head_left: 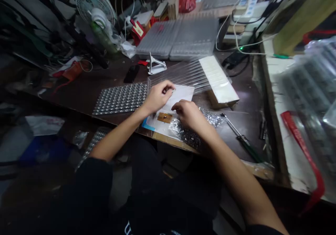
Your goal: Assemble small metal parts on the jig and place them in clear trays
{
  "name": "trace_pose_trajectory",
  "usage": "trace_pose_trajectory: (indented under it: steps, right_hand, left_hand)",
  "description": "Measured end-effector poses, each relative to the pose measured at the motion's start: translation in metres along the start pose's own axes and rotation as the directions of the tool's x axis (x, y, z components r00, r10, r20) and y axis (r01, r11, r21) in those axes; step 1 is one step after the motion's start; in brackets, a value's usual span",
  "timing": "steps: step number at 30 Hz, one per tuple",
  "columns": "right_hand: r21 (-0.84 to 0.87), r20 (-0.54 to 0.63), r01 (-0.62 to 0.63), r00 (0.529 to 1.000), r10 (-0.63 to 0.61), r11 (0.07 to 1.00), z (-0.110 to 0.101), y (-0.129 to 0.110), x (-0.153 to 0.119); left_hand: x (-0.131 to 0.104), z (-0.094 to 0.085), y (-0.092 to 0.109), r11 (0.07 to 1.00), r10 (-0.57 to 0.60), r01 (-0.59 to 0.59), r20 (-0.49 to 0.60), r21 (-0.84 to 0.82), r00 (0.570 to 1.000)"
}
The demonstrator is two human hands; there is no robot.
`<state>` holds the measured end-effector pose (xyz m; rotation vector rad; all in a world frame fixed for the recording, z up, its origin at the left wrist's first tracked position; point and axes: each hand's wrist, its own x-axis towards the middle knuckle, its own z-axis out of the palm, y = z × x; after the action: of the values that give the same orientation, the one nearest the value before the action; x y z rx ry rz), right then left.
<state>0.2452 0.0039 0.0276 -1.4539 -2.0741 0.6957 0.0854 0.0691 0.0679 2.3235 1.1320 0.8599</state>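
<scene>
My left hand [159, 95] is over the upper left of a white sheet [181, 92], its thumb and fingers pinched round something too small to make out. Over the sheet's right side, my right hand [187, 112] has curled fingers pressed together; what they hold, if anything, is hidden. A small brown block [165, 117] lies on the sheet between and below the hands. Beside and under my right hand spreads a pile of small shiny metal parts [193, 137] on clear plastic. A tray with rows of shiny pieces [120, 98] lies left of my left hand.
Ribbed clear trays [183, 72] lie beyond the hands, partly under a long white-topped box [219, 79]. A screwdriver [243, 140] with a dark green handle is at the right. Farther back are a white stand [156, 67], a phone [131, 74], stacked clear trays [194, 35] and a fan [96, 7].
</scene>
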Motion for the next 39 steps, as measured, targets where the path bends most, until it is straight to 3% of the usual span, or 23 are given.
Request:
trace_pose_trajectory:
  steps: [4,8,14,20,26,31,36,39]
  right_hand:
    - [-0.039,0.001,-0.043,0.999,0.043,0.998,0.002,-0.005,0.0]
    - [-0.111,0.049,-0.064,0.996,0.069,0.992,0.005,-0.003,0.0]
    - [-0.064,0.03,-0.011,0.999,0.013,0.998,0.015,0.002,0.005]
    - [-0.021,0.052,0.029,0.998,-0.028,0.999,0.021,-0.009,0.004]
    - [-0.132,0.117,-0.016,0.993,0.032,0.991,0.025,-0.013,0.004]
    - [-0.168,0.191,0.073,0.981,-0.04,0.983,0.033,-0.017,0.004]
    - [-0.393,0.251,0.195,0.963,-0.1,0.899,0.038,-0.029,0.0]
    - [-0.338,0.267,0.162,0.961,-0.07,0.927,0.032,-0.03,0.0]
  left_hand:
    - [-0.073,-0.011,-0.022,0.976,-0.202,0.204,0.036,-0.079,0.979]
    - [-0.102,-0.001,-0.04,0.952,-0.255,0.259,0.041,-0.163,0.966]
    - [-0.104,0.009,-0.046,0.974,-0.174,0.177,0.032,-0.144,0.984]
    - [-0.106,0.011,-0.044,0.994,-0.085,0.084,-0.015,-0.072,0.996]
    - [-0.109,0.012,-0.044,0.993,-0.089,0.085,-0.034,-0.087,0.995]
    - [-0.115,0.007,-0.046,0.975,-0.22,0.205,-0.202,-0.091,0.954]
    - [-0.123,0.005,-0.049,0.981,-0.157,0.163,-0.063,0.104,0.985]
    - [-0.125,0.003,-0.05,0.983,-0.146,0.148,-0.026,0.112,0.989]
